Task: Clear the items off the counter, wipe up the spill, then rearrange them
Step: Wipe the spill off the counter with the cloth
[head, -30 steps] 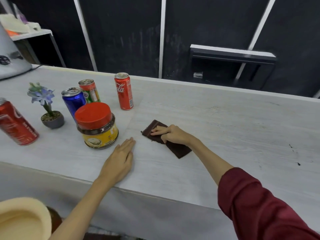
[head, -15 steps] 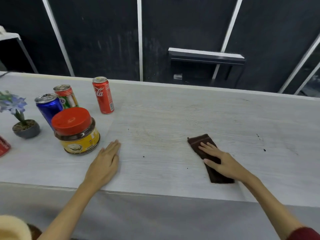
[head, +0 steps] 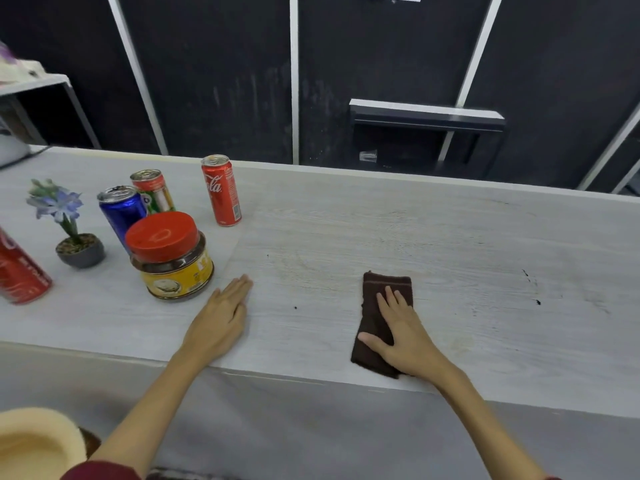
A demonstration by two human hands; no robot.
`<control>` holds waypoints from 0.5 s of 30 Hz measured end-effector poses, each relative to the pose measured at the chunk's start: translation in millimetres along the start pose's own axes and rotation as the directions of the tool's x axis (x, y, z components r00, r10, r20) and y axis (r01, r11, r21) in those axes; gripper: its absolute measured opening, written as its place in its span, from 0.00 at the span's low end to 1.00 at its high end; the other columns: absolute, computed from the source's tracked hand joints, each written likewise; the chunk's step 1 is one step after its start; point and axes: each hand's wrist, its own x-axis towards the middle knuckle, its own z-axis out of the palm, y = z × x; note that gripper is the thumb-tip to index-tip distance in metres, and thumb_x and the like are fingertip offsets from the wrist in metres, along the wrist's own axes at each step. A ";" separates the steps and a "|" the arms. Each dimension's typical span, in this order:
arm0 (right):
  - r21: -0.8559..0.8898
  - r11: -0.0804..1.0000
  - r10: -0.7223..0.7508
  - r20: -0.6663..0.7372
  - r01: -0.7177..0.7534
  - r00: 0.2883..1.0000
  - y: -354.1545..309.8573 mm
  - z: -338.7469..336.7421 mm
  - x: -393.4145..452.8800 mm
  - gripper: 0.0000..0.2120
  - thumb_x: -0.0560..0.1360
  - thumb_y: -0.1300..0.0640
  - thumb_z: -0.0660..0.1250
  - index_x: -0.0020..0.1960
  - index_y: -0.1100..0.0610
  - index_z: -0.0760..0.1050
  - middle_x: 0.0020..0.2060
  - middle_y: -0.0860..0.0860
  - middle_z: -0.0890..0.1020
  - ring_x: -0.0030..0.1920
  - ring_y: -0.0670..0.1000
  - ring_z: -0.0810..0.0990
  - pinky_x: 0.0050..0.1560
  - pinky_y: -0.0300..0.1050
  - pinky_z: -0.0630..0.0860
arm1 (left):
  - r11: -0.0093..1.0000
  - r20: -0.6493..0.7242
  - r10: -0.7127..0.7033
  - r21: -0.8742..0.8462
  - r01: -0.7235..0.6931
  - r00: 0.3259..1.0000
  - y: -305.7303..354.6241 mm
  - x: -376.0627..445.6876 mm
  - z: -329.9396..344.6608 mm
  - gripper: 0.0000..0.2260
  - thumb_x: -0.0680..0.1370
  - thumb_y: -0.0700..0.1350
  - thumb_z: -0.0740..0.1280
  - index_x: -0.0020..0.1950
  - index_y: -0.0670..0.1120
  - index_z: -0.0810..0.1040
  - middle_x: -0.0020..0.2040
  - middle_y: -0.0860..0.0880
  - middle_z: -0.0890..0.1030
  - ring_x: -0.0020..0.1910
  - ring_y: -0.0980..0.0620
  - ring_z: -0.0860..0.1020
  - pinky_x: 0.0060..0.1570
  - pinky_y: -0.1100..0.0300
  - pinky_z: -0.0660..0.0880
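Note:
A folded dark brown cloth (head: 371, 306) lies near the front edge of the pale wood counter (head: 450, 244). My right hand (head: 405, 334) presses flat on it with straight fingers. My left hand (head: 220, 323) rests flat on the counter beside a jar with a red lid (head: 169, 254). Behind the jar stand a blue can (head: 121, 209), a red and green can (head: 154, 190) and a red cola can (head: 221, 190). A small potted flower (head: 69, 223) and another red can (head: 19, 271) stand at the far left. Small dark specks (head: 531, 285) mark the counter at right.
A cream-coloured round object (head: 34, 441) sits below the counter at the bottom left. Behind the counter is a dark wall with white strips and a black shelf (head: 426, 116). A white shelf (head: 34, 81) stands at the back left.
My right hand has slid the cloth from beside the jar to the right, then back a little and closer to the front edge. My left hand has stayed flat by the jar.

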 end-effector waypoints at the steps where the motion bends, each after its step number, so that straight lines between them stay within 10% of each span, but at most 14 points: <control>1: 0.018 1.000 -0.001 -0.026 0.001 1.000 -9.8 6.1 6.0 0.48 0.69 0.28 0.54 0.76 0.56 0.41 0.76 0.50 0.39 0.75 0.49 0.36 0.74 0.47 0.38 | 1.000 0.005 0.009 -0.001 -0.009 1.000 -1.2 0.4 -0.7 0.22 0.80 0.39 0.52 0.74 0.46 0.57 0.76 0.50 0.57 0.75 0.56 0.54 0.70 0.64 0.44; 11: 0.013 0.990 0.142 -0.143 -0.142 0.979 -118.3 54.1 82.4 0.42 0.75 0.37 0.56 0.76 0.62 0.44 0.76 0.61 0.44 0.76 0.59 0.40 0.74 0.54 0.40 | 0.994 0.048 0.091 -0.071 -0.087 0.995 -22.6 -6.7 -15.8 0.22 0.80 0.39 0.52 0.74 0.47 0.58 0.75 0.53 0.57 0.74 0.59 0.54 0.70 0.67 0.45; 15: -0.021 0.971 0.206 -0.428 -0.238 0.880 -137.5 69.1 104.0 0.25 0.78 0.50 0.60 0.67 0.66 0.67 0.69 0.66 0.67 0.71 0.65 0.62 0.69 0.62 0.58 | 0.991 0.064 0.126 -0.058 -0.122 0.990 -26.2 -6.7 -15.5 0.24 0.77 0.45 0.47 0.74 0.46 0.58 0.76 0.51 0.57 0.75 0.58 0.54 0.69 0.67 0.43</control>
